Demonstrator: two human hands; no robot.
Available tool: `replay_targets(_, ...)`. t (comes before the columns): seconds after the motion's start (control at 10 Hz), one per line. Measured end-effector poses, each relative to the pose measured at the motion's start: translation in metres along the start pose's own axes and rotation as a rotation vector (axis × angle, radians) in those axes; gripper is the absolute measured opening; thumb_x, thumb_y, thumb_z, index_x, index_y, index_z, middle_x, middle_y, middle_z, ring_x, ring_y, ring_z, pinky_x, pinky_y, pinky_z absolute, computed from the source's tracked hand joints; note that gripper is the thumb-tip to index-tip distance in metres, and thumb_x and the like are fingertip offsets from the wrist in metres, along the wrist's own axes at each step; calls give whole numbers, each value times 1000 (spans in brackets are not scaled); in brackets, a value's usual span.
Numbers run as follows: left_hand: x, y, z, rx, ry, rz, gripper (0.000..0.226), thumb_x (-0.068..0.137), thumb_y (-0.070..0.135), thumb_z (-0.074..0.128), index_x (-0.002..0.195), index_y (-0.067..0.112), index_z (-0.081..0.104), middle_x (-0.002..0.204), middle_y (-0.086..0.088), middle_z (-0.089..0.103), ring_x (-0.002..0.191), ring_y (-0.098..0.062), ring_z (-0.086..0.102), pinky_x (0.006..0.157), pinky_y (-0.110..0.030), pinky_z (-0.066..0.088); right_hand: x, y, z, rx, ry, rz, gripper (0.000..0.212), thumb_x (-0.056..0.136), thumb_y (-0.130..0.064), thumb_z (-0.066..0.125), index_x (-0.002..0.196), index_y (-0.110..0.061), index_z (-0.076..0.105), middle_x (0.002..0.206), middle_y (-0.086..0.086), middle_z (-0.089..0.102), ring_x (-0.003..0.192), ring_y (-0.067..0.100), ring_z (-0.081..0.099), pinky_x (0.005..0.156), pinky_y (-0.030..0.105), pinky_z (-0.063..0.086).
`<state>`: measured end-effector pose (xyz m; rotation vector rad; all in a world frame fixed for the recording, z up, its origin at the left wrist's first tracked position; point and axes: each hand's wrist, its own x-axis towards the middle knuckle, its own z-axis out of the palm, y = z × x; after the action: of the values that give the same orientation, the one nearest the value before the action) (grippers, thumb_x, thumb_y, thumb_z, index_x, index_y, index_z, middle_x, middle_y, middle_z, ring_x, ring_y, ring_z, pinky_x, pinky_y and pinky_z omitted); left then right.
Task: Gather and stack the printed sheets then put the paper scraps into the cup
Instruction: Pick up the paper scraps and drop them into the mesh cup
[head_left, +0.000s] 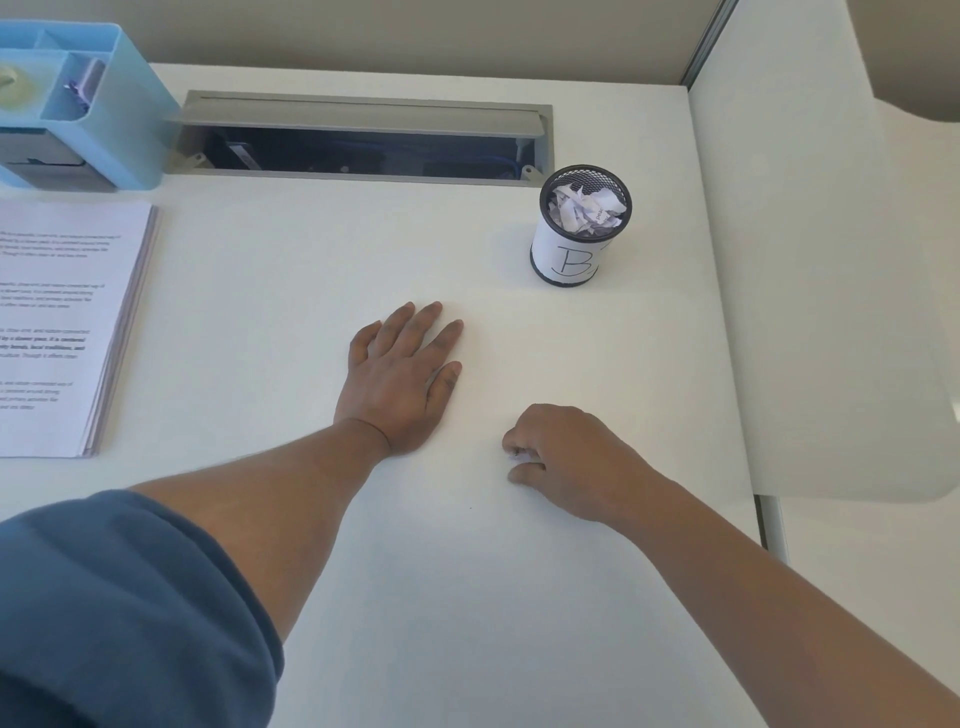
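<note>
Matt white desk (363, 571), black wire-mesh metal cup (582, 228) with paper label, smooth blue plastic organiser (130, 130)

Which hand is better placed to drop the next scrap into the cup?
Right. The right hand is curled, apparently pinching a small scrap, and lies nearer the cup, which stands on its side of the desk. The left hand lies flat and holds nothing.
</note>
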<state>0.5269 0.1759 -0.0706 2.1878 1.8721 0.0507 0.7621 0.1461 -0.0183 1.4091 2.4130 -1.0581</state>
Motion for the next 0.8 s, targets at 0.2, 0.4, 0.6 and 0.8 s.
replay_targets(0.2, 1, -1, 1, 4, 3, -2, 58, 105, 53, 18, 160, 38, 27, 171, 10, 15, 158, -19, 6, 126, -41, 2, 0, -5, 10, -69, 78, 26, 18, 93, -12, 47, 76, -7, 49, 82, 4, 53, 72, 28, 50, 65, 40, 45)
replay_targets(0.4, 0, -1, 1, 1, 8, 2, 53, 108, 49, 25, 160, 38, 29, 171, 9, 15, 158, -20, 6, 126, -40, 0, 2, -15, 12, -117, 123, 86, 17, 88, -4, 43, 72, -11, 44, 74, 3, 47, 65, 24, 38, 57, 37, 32)
replay_targets(0.6, 1, -1, 1, -6, 7, 0, 53, 108, 49, 26, 160, 38, 28, 171, 10, 15, 159, -20, 5, 126, -41, 1, 3, -10, 16, 6, 224, 97, 12, 84, -7, 50, 74, -12, 56, 72, 2, 56, 66, 24, 46, 60, 37, 41)
replay_targets(0.8, 1, -2, 2, -7, 7, 2, 53, 108, 49, 26, 160, 38, 28, 171, 10, 15, 158, -20, 5, 126, -41, 0, 1, 6, -6, 863, 360, 384, 10, 82, -9, 73, 78, -18, 76, 65, -8, 67, 57, 9, 54, 57, 27, 44)
